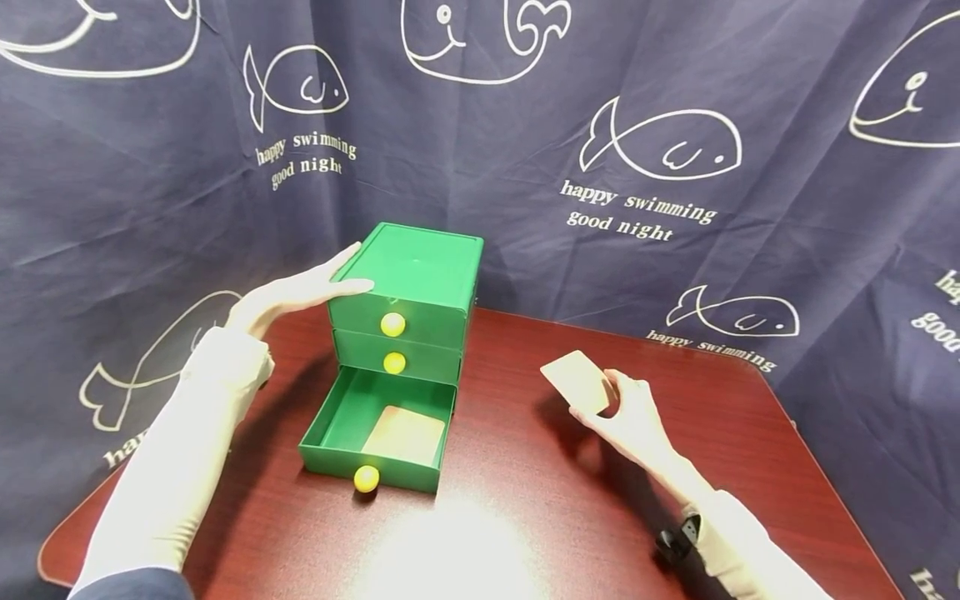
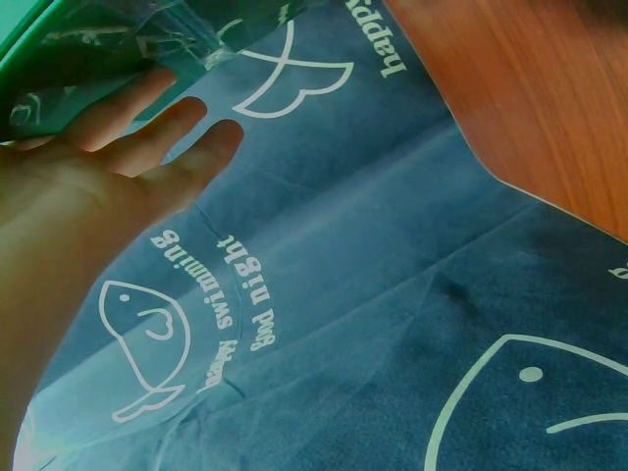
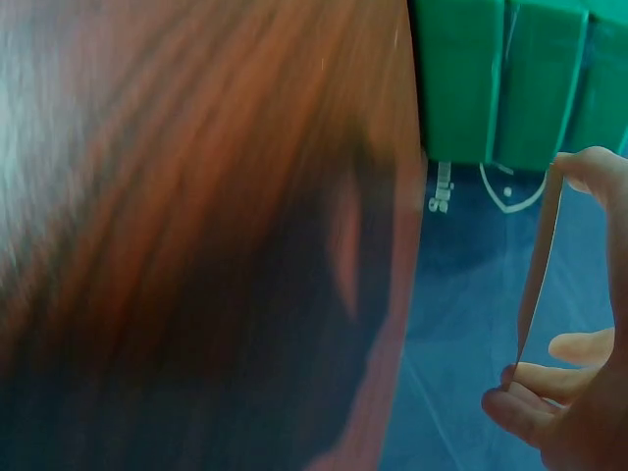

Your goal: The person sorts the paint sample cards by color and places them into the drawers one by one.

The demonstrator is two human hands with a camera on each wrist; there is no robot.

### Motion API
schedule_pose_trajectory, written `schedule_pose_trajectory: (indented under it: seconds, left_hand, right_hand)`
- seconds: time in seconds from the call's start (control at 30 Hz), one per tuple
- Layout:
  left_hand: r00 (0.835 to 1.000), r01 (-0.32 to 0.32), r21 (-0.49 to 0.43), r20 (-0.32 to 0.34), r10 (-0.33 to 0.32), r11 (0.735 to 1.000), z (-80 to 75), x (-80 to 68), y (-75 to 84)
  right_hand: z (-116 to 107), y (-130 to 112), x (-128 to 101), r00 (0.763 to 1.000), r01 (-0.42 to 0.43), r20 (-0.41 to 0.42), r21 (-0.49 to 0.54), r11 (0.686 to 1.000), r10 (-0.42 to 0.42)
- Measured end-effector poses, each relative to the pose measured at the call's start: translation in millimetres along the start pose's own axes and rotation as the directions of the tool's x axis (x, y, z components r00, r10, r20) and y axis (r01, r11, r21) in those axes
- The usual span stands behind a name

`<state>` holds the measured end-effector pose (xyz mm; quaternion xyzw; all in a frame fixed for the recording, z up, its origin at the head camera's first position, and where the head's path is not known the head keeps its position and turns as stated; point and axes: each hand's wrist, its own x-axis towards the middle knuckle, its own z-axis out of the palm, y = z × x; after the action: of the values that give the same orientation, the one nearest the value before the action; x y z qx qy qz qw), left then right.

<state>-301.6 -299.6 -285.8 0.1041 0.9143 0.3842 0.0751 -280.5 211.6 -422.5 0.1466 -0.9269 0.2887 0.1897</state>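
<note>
A green three-drawer cabinet (image 1: 420, 275) with yellow knobs stands on the dark red table (image 1: 525, 500). Its bottom drawer (image 1: 352, 417) is pulled out, and a tan card (image 1: 405, 435) lies flat inside. My left hand (image 1: 300, 292) rests with straight fingers against the cabinet's upper left edge; the left wrist view shows the fingers (image 2: 147, 128) touching the green plastic (image 2: 59, 59). To the right, my right hand (image 1: 630, 408) pinches a second tan card (image 1: 577, 382) above the table, seen edge-on as the card (image 3: 535, 285) in the right wrist view.
A dark blue cloth (image 1: 675, 125) printed with white fish hangs behind and around the table. The upper two drawers are pushed in. The table's right corner (image 1: 765, 375) lies near my right hand. A bright glare sits on the table front (image 1: 450, 550).
</note>
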Motion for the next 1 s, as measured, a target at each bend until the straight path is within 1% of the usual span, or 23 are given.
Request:
schedule_pose_trajectory:
  seconds: [0.07, 0.1, 0.17, 0.33, 0.53, 0.7, 0.8, 1.0]
  left_hand:
    - [1.0, 0.0, -0.028, 0.005, 0.001, 1.0, -1.1, -0.2, -0.6]
    - [1.0, 0.003, -0.059, 0.012, -0.002, 0.998, -1.6, -0.4, -0.5]
    - [1.0, 0.008, -0.067, 0.011, -0.007, 0.998, -2.8, -0.9, -0.3]
    - [1.0, 0.009, 0.006, -0.012, -0.009, 1.0, -3.3, -1.8, 1.0]
    - [1.0, -0.002, 0.011, -0.014, 0.002, 1.0, -1.5, -0.3, 0.4]
    - [1.0, -0.016, 0.027, -0.013, 0.017, 0.999, 0.1, 0.9, -0.5]
    - [1.0, -0.024, 0.027, -0.003, 0.024, 0.999, 1.4, 0.6, -0.7]
    - [1.0, -0.021, 0.02, 0.008, 0.021, 1.0, 0.6, -1.4, -0.5]
  right_hand:
    - [1, -6, -2, 1.0, 0.016, 0.004, 0.007, 1.0, -0.016]
    - [1, -8, -3, 1.0, 0.023, 0.008, 0.009, 1.0, -0.023]
    - [2, -13, -5, 0.999, 0.033, 0.017, 0.019, 0.999, -0.033]
    - [6, -24, -12, 0.997, 0.065, 0.03, 0.039, 0.997, -0.066]
    - [9, -42, -21, 0.989, 0.146, 0.024, 0.051, 0.988, -0.148]
    - [11, -59, -26, 0.977, 0.206, 0.045, 0.058, 0.977, -0.208]
    - [13, -69, -29, 0.969, 0.234, 0.062, 0.088, 0.968, -0.24]
    - [19, -86, -29, 0.942, 0.311, 0.086, 0.137, 0.94, -0.324]
